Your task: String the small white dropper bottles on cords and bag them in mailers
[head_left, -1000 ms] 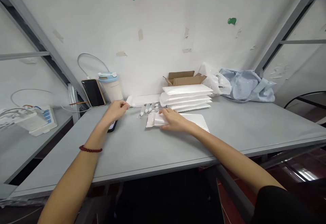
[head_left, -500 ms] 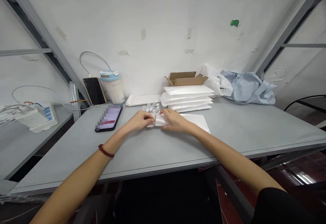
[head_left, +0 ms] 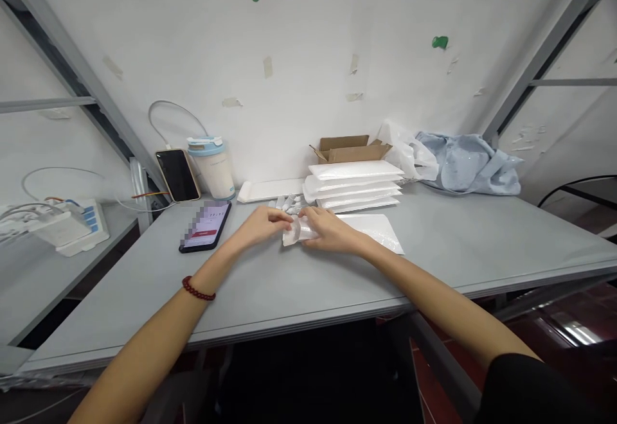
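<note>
A small translucent white packet (head_left: pixel 297 231) lies on the grey table in front of me. My left hand (head_left: pixel 265 226) has its fingertips closed at the packet's left end. Around its right part my right hand (head_left: pixel 330 230) is wrapped, hiding some of it. A flat white padded envelope (head_left: pixel 376 228) lies partly beneath and to the right of my right hand. Just behind the hands are several small white and clear pieces (head_left: pixel 289 203), too small to make out. A stack of white padded envelopes (head_left: pixel 357 183) rises behind my right hand.
An open cardboard box (head_left: pixel 354 151), a plastic bag (head_left: pixel 409 154) and light blue cloth (head_left: pixel 470 164) stand along the wall. At the left are a lit phone (head_left: pixel 207 225), a dark phone (head_left: pixel 178 175), a cup (head_left: pixel 212 167) and a power strip (head_left: pixel 91 225). Another envelope (head_left: pixel 270 190) lies behind.
The packet's left end shows more now, fanned out below my left fingertips. Both hands stay almost where they were. The flat envelope's right corner has shifted slightly right.
</note>
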`<act>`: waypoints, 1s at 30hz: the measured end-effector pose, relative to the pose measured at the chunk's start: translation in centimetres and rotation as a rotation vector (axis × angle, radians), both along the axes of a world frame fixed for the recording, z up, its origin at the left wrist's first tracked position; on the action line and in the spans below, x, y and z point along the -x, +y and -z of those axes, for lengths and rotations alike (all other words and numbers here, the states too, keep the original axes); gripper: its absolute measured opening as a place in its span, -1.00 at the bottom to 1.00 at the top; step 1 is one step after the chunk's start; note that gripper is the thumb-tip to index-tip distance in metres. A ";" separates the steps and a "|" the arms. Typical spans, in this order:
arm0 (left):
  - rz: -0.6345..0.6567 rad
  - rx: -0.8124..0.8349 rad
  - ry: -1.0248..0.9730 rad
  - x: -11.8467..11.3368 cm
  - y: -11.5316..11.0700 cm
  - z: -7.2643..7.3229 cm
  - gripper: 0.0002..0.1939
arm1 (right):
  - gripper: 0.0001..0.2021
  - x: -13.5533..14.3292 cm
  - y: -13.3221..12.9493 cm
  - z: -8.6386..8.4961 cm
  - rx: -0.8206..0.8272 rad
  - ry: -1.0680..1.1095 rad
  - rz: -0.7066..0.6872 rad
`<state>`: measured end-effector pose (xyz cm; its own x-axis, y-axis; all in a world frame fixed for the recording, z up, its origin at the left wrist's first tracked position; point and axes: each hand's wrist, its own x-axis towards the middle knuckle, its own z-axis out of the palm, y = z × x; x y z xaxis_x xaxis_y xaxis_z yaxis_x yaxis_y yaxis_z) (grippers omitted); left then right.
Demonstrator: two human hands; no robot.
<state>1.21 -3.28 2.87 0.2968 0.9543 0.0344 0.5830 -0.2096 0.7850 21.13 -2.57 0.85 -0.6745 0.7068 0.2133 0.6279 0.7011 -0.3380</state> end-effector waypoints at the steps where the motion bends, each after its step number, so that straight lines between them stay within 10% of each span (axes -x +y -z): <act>1: -0.087 -0.026 0.014 0.4 0.2 -0.2 -0.79 | -0.52 0.0 -0.1 -0.1 -0.002 0.006 -0.003; 8: 0.080 0.284 0.069 1.2 0.2 -0.2 -0.72 | -0.58 0.1 -0.5 -0.4 -0.075 0.166 -0.069; 15: -0.004 0.370 0.109 0.9 0.2 0.0 -0.75 | -0.89 0.2 0.0 -0.1 0.022 0.024 -0.159; 30: 0.086 0.392 -0.066 -0.1 -0.3 0.5 -0.80 | -0.85 0.3 0.0 0.1 0.096 -0.017 -0.098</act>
<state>1.29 -3.53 2.39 0.3855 0.8707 -0.3055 0.5219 0.0673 0.8504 20.87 -2.61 0.79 -0.7442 0.6539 0.1359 0.5641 0.7244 -0.3962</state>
